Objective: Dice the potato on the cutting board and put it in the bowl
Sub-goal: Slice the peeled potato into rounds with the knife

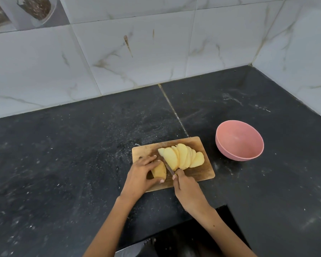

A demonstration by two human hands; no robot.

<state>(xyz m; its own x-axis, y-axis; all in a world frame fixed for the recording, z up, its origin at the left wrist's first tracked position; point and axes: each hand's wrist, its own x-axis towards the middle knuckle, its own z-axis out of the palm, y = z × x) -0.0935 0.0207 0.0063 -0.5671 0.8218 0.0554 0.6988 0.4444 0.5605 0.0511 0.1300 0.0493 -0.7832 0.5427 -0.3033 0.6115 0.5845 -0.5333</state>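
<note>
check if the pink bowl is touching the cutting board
Apart. The head view shows a strip of dark counter between the pink bowl and the cutting board.

Left of board: bare black countertop (pixel 63 154), open to the tiled wall (pixel 44 71).
Board to bowl: a narrow strip of counter separates cutting board (pixel 202 143) and pink bowl (pixel 239 143).
Board top: fanned potato slices (pixel 183 157) fill its far half.

slices (pixel 183 157) on board (pixel 200 173), bowl (pixel 239 143) right
</note>
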